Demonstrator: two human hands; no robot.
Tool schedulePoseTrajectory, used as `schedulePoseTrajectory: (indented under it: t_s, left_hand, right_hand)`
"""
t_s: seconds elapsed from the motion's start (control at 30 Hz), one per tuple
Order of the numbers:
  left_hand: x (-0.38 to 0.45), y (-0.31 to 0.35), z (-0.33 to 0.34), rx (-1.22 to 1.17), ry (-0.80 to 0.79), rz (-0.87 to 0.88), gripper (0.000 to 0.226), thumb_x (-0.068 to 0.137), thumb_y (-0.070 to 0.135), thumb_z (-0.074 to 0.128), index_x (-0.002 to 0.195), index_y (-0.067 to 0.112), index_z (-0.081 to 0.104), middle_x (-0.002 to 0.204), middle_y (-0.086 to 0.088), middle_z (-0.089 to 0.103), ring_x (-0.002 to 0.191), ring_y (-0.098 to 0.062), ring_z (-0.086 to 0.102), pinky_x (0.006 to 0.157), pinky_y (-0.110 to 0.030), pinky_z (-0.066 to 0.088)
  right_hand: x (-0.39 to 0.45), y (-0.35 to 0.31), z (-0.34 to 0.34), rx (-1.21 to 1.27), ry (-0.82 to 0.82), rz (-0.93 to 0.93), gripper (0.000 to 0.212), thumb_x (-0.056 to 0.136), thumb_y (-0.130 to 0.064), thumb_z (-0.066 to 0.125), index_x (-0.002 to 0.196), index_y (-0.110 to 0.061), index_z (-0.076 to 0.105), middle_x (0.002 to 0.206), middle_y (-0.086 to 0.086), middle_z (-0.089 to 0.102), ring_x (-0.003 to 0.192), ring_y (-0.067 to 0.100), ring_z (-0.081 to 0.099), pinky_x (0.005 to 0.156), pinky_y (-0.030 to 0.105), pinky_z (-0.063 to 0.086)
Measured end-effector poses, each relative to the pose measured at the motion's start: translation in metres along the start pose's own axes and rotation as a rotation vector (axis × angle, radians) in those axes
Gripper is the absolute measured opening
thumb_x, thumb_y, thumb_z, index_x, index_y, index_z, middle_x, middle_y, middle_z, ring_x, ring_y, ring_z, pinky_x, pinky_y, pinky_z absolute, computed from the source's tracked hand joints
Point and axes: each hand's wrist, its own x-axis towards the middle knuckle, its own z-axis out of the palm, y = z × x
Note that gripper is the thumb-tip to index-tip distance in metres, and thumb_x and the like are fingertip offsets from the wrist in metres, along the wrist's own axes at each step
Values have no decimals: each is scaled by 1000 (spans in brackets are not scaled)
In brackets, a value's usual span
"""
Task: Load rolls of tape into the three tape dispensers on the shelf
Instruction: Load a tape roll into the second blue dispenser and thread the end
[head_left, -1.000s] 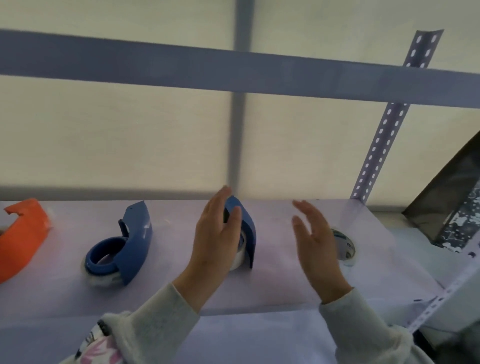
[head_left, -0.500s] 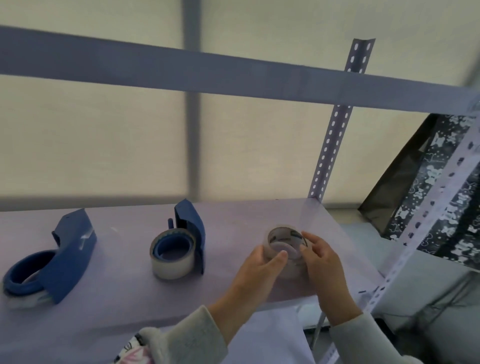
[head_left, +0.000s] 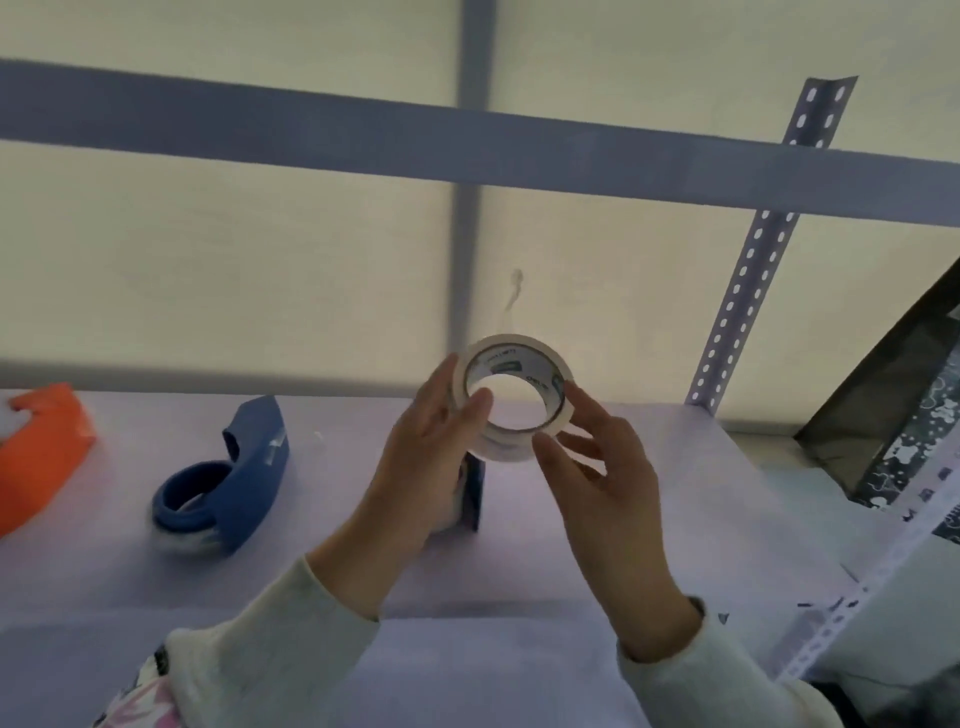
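A roll of clear tape (head_left: 511, 358) is lifted above the pale shelf (head_left: 649, 493), held between both hands. My left hand (head_left: 431, 457) grips its left side, thumb at the inner rim. My right hand (head_left: 597, 473) pinches its lower right edge with thumb and fingers. On the shelf lie an orange dispenser (head_left: 41, 457) at the far left and a blue dispenser (head_left: 228, 483) with a roll on it. A second blue dispenser (head_left: 475, 493) stands mostly hidden behind my left hand.
A perforated metal upright (head_left: 748, 270) stands at the shelf's back right corner, and another perforated strut (head_left: 883, 566) runs along the front right. A crossbar (head_left: 363, 135) spans overhead. A dark patterned bag (head_left: 904, 415) leans at the far right.
Both hands have lifted the tape roll off the right side of the shelf and tilted its opening toward me. The view has swung back to the left, bringing the orange dispenser into sight.
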Motion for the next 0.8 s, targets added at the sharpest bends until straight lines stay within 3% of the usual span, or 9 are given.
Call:
schedulePoseTrajectory:
  t_s: [0.1, 0.23, 0.3, 0.37, 0.43, 0.63, 0.67, 0.73, 0.8]
  left_hand:
    - [-11, 4, -48, -21, 159, -10, 23, 94, 15, 51, 107, 31, 62, 94, 25, 70, 91, 14, 61, 72, -4, 44]
    - [-26, -6, -101, -31, 357, -74, 26, 94, 19, 50, 118, 29, 54, 103, 22, 61, 100, 8, 57, 76, -12, 41]
    - [-30, -13, -114, -14, 368, -136, 33, 94, 22, 50, 127, 25, 50, 108, 20, 59, 95, 10, 55, 75, -11, 39]
    - [-35, -20, -125, 18, 345, -187, 43, 93, 26, 52, 135, 18, 44, 124, 11, 57, 106, 3, 53, 83, -15, 40]
    - [-36, -23, -130, 55, 328, -219, 36, 94, 25, 52, 129, 20, 46, 119, 11, 59, 105, 3, 54, 85, -16, 41]
    - [-33, -33, -133, 246, 250, -286, 11, 96, 24, 49, 104, 28, 54, 104, 2, 64, 77, 16, 60, 65, -4, 45]
    - [-32, -36, -135, 298, 245, -295, 19, 94, 29, 50, 112, 23, 53, 111, -1, 63, 87, 12, 60, 73, -7, 46]
    - [-32, -40, -134, 384, 228, -344, 63, 89, 47, 51, 140, 15, 34, 141, -3, 47, 124, -7, 48, 103, -27, 40]
    - [-33, -43, -132, 380, 227, -397, 74, 91, 47, 49, 150, 15, 15, 149, 2, 32, 136, -15, 32, 113, -33, 27]
  right_hand:
    - [-14, -7, 47, 3, -147, -51, 47, 89, -18, 64, 132, -36, 54, 101, -15, 56, 93, 3, 61, 80, 14, 51]
    - [-36, -4, 105, -39, -296, -69, 52, 89, -20, 64, 137, -35, 50, 95, -7, 54, 89, 9, 55, 84, 23, 50]
    - [-43, 6, 121, -58, -355, -17, 58, 90, -24, 64, 143, -32, 44, 100, -10, 52, 96, 7, 53, 91, 26, 49]
    - [-49, 13, 134, -70, -380, 21, 62, 90, -24, 64, 146, -31, 39, 107, -13, 51, 103, 6, 53, 97, 28, 47]
    - [-52, 18, 140, -80, -375, 53, 64, 90, -25, 63, 148, -30, 36, 108, -12, 50, 106, 5, 51, 100, 28, 46]
    - [-53, 22, 148, -142, -343, 95, 63, 91, -27, 61, 148, -29, 34, 107, -13, 48, 105, 5, 50, 97, 24, 45]
    - [-54, 22, 148, -153, -342, 101, 62, 91, -26, 60, 148, -29, 34, 107, -14, 47, 103, 3, 50, 94, 19, 44]
    - [-55, 20, 149, -187, -343, 105, 61, 91, -26, 60, 147, -27, 35, 102, -15, 46, 97, 0, 49, 85, 10, 41]
    - [-58, 21, 149, -236, -344, 89, 60, 92, -26, 61, 146, -24, 37, 98, -16, 43, 92, -2, 47, 79, 6, 39]
